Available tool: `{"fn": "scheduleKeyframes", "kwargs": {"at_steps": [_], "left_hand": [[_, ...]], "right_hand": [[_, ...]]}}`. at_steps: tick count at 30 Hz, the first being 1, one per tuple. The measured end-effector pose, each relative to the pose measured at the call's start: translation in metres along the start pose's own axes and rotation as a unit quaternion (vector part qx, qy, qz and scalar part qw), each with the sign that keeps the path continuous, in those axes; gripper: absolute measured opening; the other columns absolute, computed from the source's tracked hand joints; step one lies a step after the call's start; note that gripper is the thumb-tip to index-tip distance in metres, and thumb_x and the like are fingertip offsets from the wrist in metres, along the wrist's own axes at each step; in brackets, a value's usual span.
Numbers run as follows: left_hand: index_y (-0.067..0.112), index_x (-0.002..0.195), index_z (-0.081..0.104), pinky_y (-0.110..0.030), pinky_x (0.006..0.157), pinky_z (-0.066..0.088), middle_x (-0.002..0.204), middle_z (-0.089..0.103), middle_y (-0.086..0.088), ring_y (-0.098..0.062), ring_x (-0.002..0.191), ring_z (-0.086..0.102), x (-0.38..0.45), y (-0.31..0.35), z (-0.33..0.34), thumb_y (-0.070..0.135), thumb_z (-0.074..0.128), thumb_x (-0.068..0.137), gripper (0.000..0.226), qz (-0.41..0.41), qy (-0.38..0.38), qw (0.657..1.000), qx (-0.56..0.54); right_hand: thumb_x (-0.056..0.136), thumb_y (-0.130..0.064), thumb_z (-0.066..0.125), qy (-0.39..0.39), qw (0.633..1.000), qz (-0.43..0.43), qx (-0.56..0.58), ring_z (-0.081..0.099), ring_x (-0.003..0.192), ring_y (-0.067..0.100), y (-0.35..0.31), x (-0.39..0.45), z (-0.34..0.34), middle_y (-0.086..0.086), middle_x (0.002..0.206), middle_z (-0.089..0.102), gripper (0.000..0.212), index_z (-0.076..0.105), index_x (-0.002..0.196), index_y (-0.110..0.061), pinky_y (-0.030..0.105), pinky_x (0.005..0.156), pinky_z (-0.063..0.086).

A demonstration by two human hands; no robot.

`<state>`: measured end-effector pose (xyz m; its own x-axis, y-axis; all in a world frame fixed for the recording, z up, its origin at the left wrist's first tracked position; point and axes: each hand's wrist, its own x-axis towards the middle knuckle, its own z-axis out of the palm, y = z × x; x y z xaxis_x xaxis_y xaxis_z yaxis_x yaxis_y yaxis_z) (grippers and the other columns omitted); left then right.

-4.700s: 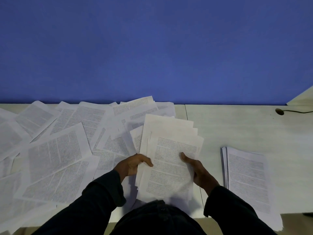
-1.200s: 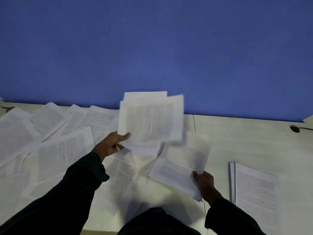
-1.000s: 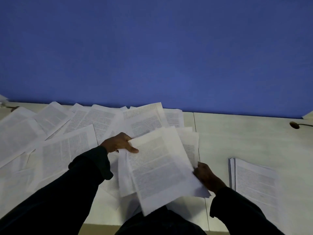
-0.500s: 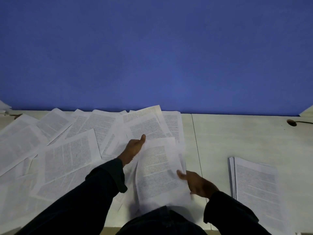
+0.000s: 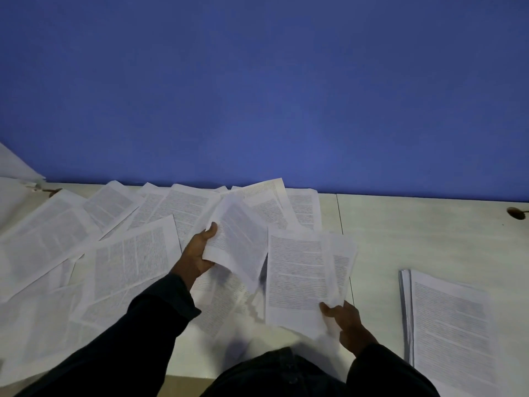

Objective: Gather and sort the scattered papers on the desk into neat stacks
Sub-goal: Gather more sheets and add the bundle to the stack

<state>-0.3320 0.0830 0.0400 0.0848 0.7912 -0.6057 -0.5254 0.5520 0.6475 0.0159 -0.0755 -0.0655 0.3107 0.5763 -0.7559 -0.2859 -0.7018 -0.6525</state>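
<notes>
Two hands [image 5: 197,253], one neat stack [image 5: 449,319], many loose sheets [image 5: 131,259].

The scene is dimly lit with a cool bluish cast. Soft shadows are thrown under the lifted sheet [image 5: 240,239] onto the bench [image 5: 423,233]. Printed text is rendered as unreadable grey blur. Wide-angle bowing is seen along the wall's [image 5: 263,87] base.

I see a pale desk [image 5: 415,233] with a seam running front to back. Scattered printed papers [image 5: 128,253] overlap across its left half; a squared stack [image 5: 452,325] lies at the right, and a small dark object [image 5: 515,212] sits near the far right edge.
</notes>
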Motion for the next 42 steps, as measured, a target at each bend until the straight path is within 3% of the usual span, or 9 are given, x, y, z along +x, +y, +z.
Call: {"fn": "scheduleKeyframes", "kwargs": {"at_steps": [7, 14, 16, 19, 27, 30, 34, 36, 42], "left_hand": [[0.011, 0.131, 0.064, -0.06, 0.092, 0.053, 0.128, 0.067, -0.019, -0.037, 0.115, 0.065, -0.027, -0.051, 0.003, 0.038, 0.048, 0.104, 0.042, -0.018, -0.033, 0.989, -0.14], [0.005, 0.128, 0.066, -0.044, 0.097, 0.054, 0.127, 0.067, -0.02, -0.034, 0.114, 0.066, -0.031, -0.07, -0.006, 0.02, 0.071, 0.092, 0.04, -0.124, -0.101, 0.971, 0.178], [0.01, 0.114, 0.075, -0.033, 0.088, 0.057, 0.113, 0.075, -0.011, -0.025, 0.104, 0.071, -0.021, -0.036, 0.002, 0.021, 0.082, 0.082, 0.034, -0.107, -0.142, 0.898, 0.403], [0.018, 0.096, 0.078, -0.027, 0.08, 0.051, 0.095, 0.071, 0.002, -0.019, 0.09, 0.066, -0.001, 0.013, 0.032, 0.037, 0.088, 0.072, 0.032, -0.032, -0.191, 0.639, 0.744], [0.022, 0.081, 0.071, -0.047, 0.109, 0.03, 0.093, 0.07, 0.003, -0.017, 0.099, 0.058, 0.001, -0.01, 0.137, 0.021, 0.078, 0.078, 0.008, 0.265, -0.24, 0.32, 0.877], [0.023, 0.071, 0.064, -0.056, 0.122, 0.012, 0.097, 0.068, 0.003, -0.016, 0.106, 0.056, 0.014, -0.029, 0.134, 0.028, 0.071, 0.089, 0.02, 0.363, -0.209, 0.275, 0.865], [0.028, 0.094, 0.076, -0.049, 0.124, 0.005, 0.12, 0.063, 0.004, -0.019, 0.122, 0.049, 0.019, -0.023, 0.127, 0.029, 0.067, 0.093, 0.009, 0.411, -0.141, 0.34, 0.834], [0.025, 0.1, 0.075, -0.046, 0.124, 0.002, 0.127, 0.058, 0.002, -0.02, 0.127, 0.045, 0.017, -0.014, 0.127, 0.02, 0.067, 0.094, 0.012, 0.388, -0.153, 0.331, 0.846], [0.027, 0.103, 0.071, -0.055, 0.122, 0.011, 0.135, 0.059, -0.001, -0.023, 0.129, 0.052, 0.021, -0.007, 0.117, 0.039, 0.075, 0.087, 0.02, 0.439, -0.188, 0.119, 0.871]], "right_hand": [[0.078, 0.002, 0.082, -0.026, 0.999, 0.013, 0.03, 0.066, 0.111, 0.039, 0.005, 0.004, 0.01, 0.014, 0.11, 0.076, 0.037, 0.073, 0.112, -0.007, 0.061, 0.109, 0.044], [0.07, -0.004, 0.084, -0.03, 0.999, -0.021, 0.004, 0.068, 0.102, 0.039, -0.007, -0.006, 0.005, 0.018, 0.108, 0.074, 0.046, 0.071, 0.114, 0.001, 0.047, 0.088, 0.055], [0.067, -0.011, 0.077, -0.06, 0.995, -0.058, -0.05, 0.068, 0.092, 0.035, -0.015, -0.008, -0.001, 0.02, 0.103, 0.075, 0.044, 0.072, 0.109, 0.004, 0.047, 0.079, 0.058], [0.067, -0.009, 0.086, -0.121, 0.98, -0.074, -0.138, 0.07, 0.092, 0.034, -0.035, -0.008, -0.004, 0.021, 0.106, 0.076, 0.046, 0.073, 0.109, 0.006, 0.042, 0.08, 0.06], [0.061, 0.005, 0.058, -0.274, 0.938, -0.055, -0.203, 0.072, 0.072, 0.021, -0.097, -0.022, -0.001, 0.011, 0.081, 0.075, 0.035, 0.075, 0.09, 0.0, 0.023, 0.063, 0.054], [0.07, 0.007, 0.059, -0.29, 0.934, -0.062, -0.2, 0.075, 0.081, 0.023, -0.098, -0.022, -0.008, 0.011, 0.089, 0.077, 0.032, 0.075, 0.098, 0.001, 0.026, 0.07, 0.057], [0.072, -0.003, 0.068, -0.29, 0.934, -0.064, -0.198, 0.071, 0.1, 0.033, -0.081, -0.012, -0.024, 0.026, 0.114, 0.073, 0.044, 0.07, 0.115, 0.008, 0.035, 0.085, 0.056], [0.082, 0.0, 0.071, -0.312, 0.931, -0.048, -0.182, 0.066, 0.108, 0.038, -0.075, -0.007, -0.032, 0.032, 0.125, 0.066, 0.044, 0.064, 0.123, 0.012, 0.042, 0.092, 0.054], [0.098, -0.005, 0.064, -0.302, 0.942, -0.047, -0.139, 0.07, 0.099, 0.031, -0.091, -0.007, -0.041, 0.023, 0.115, 0.073, 0.022, 0.069, 0.116, 0.006, 0.033, 0.082, 0.057]]}}
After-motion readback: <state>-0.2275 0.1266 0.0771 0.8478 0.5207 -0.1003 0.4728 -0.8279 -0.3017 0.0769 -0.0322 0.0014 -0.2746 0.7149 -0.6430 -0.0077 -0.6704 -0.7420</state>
